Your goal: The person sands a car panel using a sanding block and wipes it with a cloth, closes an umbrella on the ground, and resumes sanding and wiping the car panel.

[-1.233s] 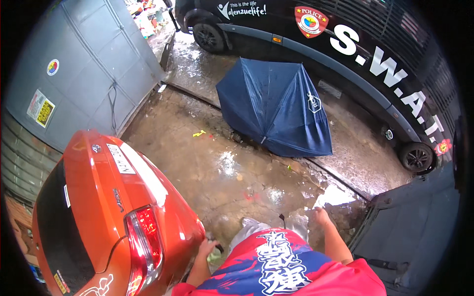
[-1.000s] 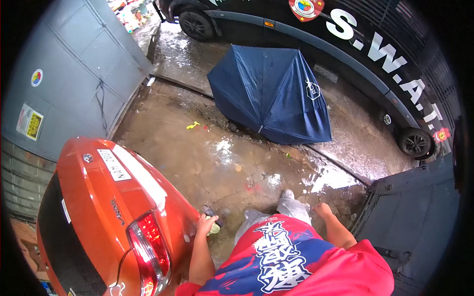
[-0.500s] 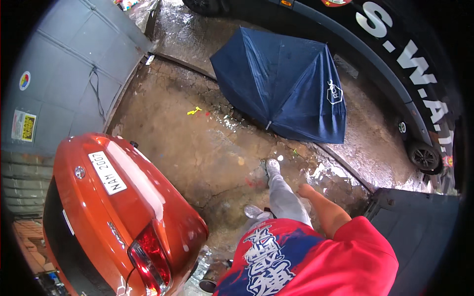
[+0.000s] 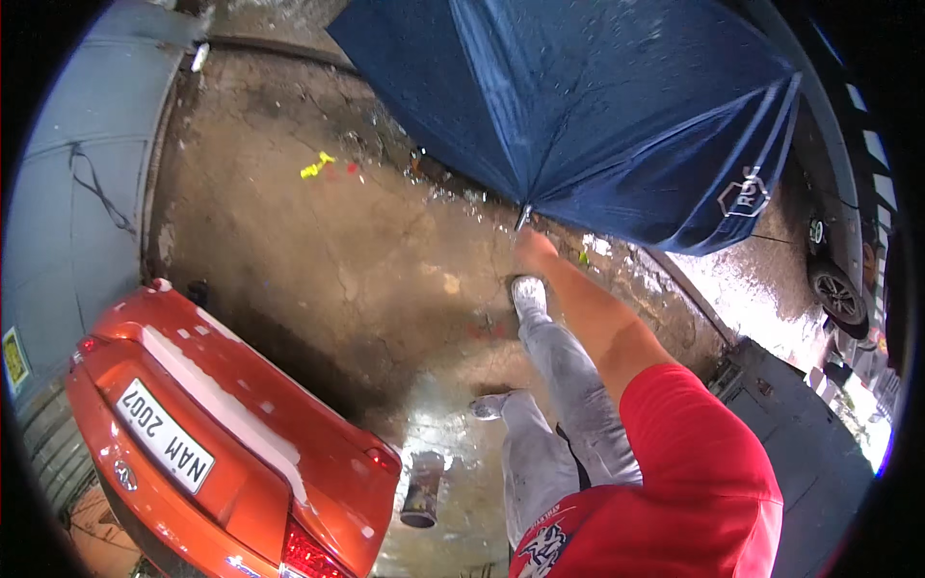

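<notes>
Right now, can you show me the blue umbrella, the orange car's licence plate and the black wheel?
Blue umbrella (image 4: 597, 108), head view, on the canopy's middle.
Licence plate (image 4: 165, 436), head view, on its middle.
Black wheel (image 4: 836, 294), head view, on its hub.

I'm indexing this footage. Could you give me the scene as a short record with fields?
Right hand: at the metal tip of the umbrella; grip unclear
Left hand: not in view
Umbrella: dark blue, open
Car: orange, pale patches, lower left
Ground: brown, wet, with a yellow scrap
Container: dark, cylindrical, beside the car
</notes>
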Motion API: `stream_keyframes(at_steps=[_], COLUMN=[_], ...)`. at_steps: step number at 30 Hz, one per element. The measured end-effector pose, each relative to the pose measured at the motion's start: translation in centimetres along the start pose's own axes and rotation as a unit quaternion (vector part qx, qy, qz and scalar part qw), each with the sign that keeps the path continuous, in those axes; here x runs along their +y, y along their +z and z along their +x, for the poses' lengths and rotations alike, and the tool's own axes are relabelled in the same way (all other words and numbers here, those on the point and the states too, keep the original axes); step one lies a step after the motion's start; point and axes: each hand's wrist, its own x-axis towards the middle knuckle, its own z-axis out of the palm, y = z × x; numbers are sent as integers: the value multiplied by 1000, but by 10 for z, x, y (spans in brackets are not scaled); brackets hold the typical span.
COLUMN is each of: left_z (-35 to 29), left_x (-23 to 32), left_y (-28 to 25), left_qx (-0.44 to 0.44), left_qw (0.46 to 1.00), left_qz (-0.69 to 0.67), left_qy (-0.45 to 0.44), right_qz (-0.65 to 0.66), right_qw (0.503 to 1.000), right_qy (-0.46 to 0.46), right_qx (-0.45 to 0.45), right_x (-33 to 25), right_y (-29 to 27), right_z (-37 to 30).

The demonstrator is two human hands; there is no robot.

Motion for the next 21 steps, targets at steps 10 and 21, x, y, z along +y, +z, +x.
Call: stream_keyframes(at_steps=[10, 21], left_z=[-10, -9], left_x=[35, 7], left_y=[-3, -1], left_qx=[-24, -3], left_qw=[998, 1000], left_qz=[4, -17], left_qy=[-59, -25], right_qz=[236, 537], right_qw=[966, 823], right_qy=[77, -17], right_qx=[76, 184], right_x=[65, -70], right_y=[48, -125], right_z=[118, -43])
